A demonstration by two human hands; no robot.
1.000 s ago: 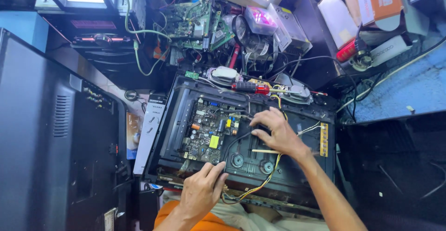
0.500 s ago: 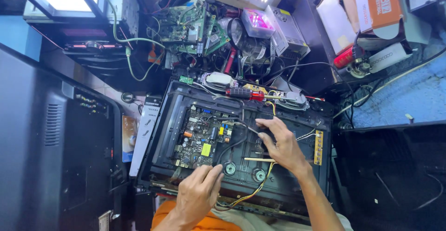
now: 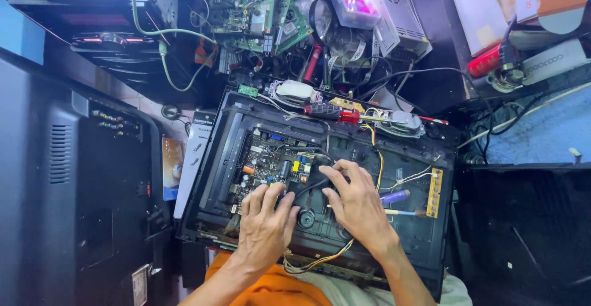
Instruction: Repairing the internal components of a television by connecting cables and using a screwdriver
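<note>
Cluttered bench surrounds the opened monitor chassis (image 3: 431, 152); both hands now meet beside its circuit board (image 3: 265, 167): left hand (image 3: 266, 223) spread flat, right hand (image 3: 357, 204) moved closer, fingers pressing black cables (image 3: 311, 186).

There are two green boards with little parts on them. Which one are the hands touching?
The dark green circuit board inside the open black case. The left hand rests at its lower edge. The other green circuit board lies up in the clutter, untouched.
</note>
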